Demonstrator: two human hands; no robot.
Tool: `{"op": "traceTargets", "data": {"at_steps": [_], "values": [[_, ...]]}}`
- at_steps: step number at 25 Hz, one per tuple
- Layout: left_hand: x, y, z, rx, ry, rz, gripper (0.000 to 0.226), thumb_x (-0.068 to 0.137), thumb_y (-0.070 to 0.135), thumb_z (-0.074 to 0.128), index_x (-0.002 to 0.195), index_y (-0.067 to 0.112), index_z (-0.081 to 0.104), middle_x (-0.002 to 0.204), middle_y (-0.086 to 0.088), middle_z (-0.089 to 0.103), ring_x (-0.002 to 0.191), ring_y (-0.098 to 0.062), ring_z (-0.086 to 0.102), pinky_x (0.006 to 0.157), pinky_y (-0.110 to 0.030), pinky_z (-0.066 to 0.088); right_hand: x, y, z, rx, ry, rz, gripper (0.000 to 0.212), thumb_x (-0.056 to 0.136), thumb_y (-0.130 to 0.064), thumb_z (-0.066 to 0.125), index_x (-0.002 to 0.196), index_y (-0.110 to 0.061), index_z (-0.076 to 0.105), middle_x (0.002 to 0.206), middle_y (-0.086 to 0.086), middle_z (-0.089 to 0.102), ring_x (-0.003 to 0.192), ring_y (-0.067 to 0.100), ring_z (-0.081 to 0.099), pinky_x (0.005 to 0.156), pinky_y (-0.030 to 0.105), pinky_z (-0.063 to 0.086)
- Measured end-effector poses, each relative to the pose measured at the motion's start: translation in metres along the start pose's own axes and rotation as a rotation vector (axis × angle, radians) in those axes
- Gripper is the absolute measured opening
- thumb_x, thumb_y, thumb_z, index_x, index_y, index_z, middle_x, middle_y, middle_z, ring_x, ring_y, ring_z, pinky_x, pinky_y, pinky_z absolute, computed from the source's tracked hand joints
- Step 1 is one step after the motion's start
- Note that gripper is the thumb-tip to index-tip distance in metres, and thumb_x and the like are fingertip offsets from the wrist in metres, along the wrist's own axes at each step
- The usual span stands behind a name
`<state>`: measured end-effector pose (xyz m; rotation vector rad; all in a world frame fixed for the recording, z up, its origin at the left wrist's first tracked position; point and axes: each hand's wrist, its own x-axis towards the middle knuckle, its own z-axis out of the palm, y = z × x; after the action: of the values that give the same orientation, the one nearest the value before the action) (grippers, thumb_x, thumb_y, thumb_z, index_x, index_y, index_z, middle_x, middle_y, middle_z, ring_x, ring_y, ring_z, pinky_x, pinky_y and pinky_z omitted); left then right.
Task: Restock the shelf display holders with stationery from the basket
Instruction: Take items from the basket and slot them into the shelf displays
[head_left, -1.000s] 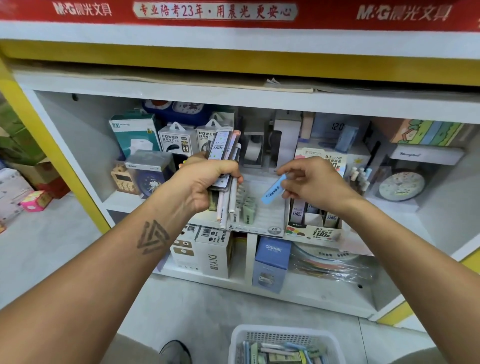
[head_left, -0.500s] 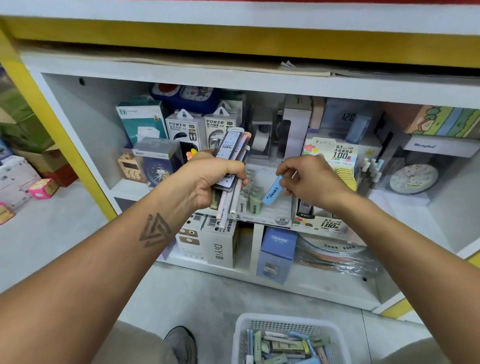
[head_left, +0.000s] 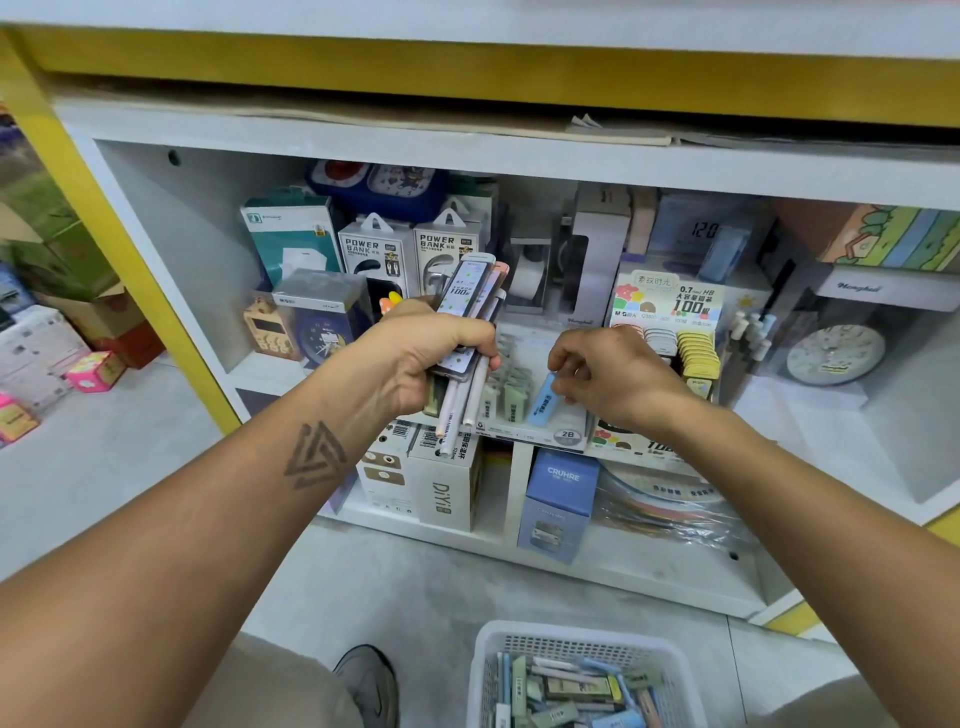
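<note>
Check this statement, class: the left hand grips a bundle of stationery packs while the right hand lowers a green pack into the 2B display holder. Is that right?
Not quite. The head view shows the pack pinched by the right hand is blue, not green; green ones already stand in the 2B display holder. The left hand does grip a bundle of stationery packs.

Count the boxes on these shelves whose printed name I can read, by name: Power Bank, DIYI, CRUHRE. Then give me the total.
Power Bank boxes: 2
DIYI box: 1
CRUHRE box: 1
Total: 4
</note>
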<state>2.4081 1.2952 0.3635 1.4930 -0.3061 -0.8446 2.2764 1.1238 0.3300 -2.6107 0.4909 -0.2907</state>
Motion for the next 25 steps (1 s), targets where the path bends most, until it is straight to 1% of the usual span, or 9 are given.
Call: {"op": "traceTargets", "data": {"at_steps": [3, 7, 12, 18, 19, 21, 22, 23, 25], "values": [[-0.001, 0.000, -0.001, 0.005, -0.001, 0.001, 0.032, 0.058, -0.018, 0.069, 0.081, 0.003, 0.067, 0.070, -0.023, 0.069, 0.064, -0.031, 0.071, 0.061, -0.037, 0.057, 0.000, -0.001, 0.002, -0.067, -0.013, -0.002, 0.008, 0.091, -0.015, 0.070, 0.096, -0.022, 0.068, 0.084, -0.012, 0.063, 0.083, 0.015, 0.064, 0.077, 0.036, 0.057], [-0.003, 0.000, -0.001, 0.009, -0.004, 0.002, 0.031, 0.058, -0.018, 0.069, 0.080, 0.003, 0.067, 0.069, -0.024, 0.068, 0.063, -0.032, 0.069, 0.059, -0.036, 0.056, 0.001, -0.004, 0.002, -0.137, -0.009, -0.033, 0.006, 0.091, -0.018, 0.070, 0.095, -0.021, 0.071, 0.090, -0.005, 0.068, 0.087, 0.019, 0.064, 0.081, 0.040, 0.057], [-0.004, 0.000, 0.001, 0.017, -0.004, 0.004, 0.035, 0.057, -0.016, 0.070, 0.088, 0.002, 0.068, 0.074, -0.025, 0.069, 0.068, -0.033, 0.070, 0.066, -0.041, 0.057, 0.001, -0.006, 0.000, -0.166, -0.021, -0.057, 0.004, 0.091, -0.018, 0.070, 0.092, -0.022, 0.071, 0.089, -0.005, 0.068, 0.086, 0.019, 0.065, 0.080, 0.040, 0.057], [-0.006, 0.000, 0.008, 0.033, -0.001, 0.003, 0.038, 0.063, -0.017, 0.068, 0.099, -0.002, 0.068, 0.078, -0.027, 0.070, 0.064, -0.032, 0.070, 0.064, -0.041, 0.058, -0.003, -0.005, 0.009, -0.205, -0.149, -0.064, 0.009, 0.095, -0.024, 0.065, 0.102, -0.021, 0.068, 0.103, 0.004, 0.068, 0.089, 0.024, 0.064, 0.080, 0.041, 0.056], [-0.006, 0.000, 0.009, 0.030, -0.001, 0.004, 0.039, 0.063, -0.017, 0.068, 0.099, -0.002, 0.068, 0.079, -0.028, 0.070, 0.065, -0.033, 0.070, 0.064, -0.042, 0.059, -0.003, -0.006, 0.010, -0.230, -0.150, -0.079, 0.014, 0.094, -0.032, 0.065, 0.105, -0.023, 0.065, 0.104, 0.002, 0.067, 0.090, 0.023, 0.063, 0.079, 0.040, 0.055], [-0.006, 0.000, 0.011, 0.030, -0.001, 0.003, 0.037, 0.063, -0.016, 0.069, 0.097, -0.002, 0.068, 0.082, -0.029, 0.070, 0.068, -0.034, 0.070, 0.066, -0.043, 0.060, -0.007, -0.005, 0.011, -0.301, -0.180, -0.096, 0.042, 0.087, -0.048, 0.070, 0.118, -0.027, 0.051, 0.106, -0.007, 0.059, 0.091, 0.021, 0.060, 0.074, 0.038, 0.052], [-0.006, 0.000, 0.012, 0.028, 0.000, 0.002, 0.035, 0.063, -0.016, 0.070, 0.095, -0.001, 0.068, 0.081, -0.029, 0.070, 0.069, -0.034, 0.070, 0.066, -0.043, 0.060, -0.010, -0.005, 0.014, -0.334, -0.212, -0.083, 0.055, 0.084, -0.049, 0.073, 0.123, -0.026, 0.042, 0.105, -0.009, 0.053, 0.091, 0.021, 0.058, 0.072, 0.038, 0.051], [-0.006, 0.000, 0.013, 0.023, -0.002, 0.003, 0.033, 0.064, -0.016, 0.069, 0.093, -0.001, 0.068, 0.080, -0.029, 0.070, 0.069, -0.034, 0.070, 0.066, -0.043, 0.059, -0.012, -0.005, 0.018, -0.365, -0.243, -0.071, 0.061, 0.083, -0.044, 0.076, 0.124, -0.024, 0.036, 0.106, -0.006, 0.050, 0.090, 0.022, 0.058, 0.072, 0.039, 0.051], [-0.006, -0.001, 0.014, 0.014, -0.013, 0.005, 0.029, 0.065, -0.016, 0.069, 0.090, -0.001, 0.068, 0.077, -0.027, 0.070, 0.069, -0.033, 0.070, 0.069, -0.044, 0.060, -0.015, -0.003, 0.028, -0.407, -0.256, -0.074, 0.052, 0.087, -0.024, 0.074, 0.118, -0.019, 0.032, 0.107, 0.002, 0.052, 0.088, 0.027, 0.060, 0.072, 0.045, 0.053]]}}
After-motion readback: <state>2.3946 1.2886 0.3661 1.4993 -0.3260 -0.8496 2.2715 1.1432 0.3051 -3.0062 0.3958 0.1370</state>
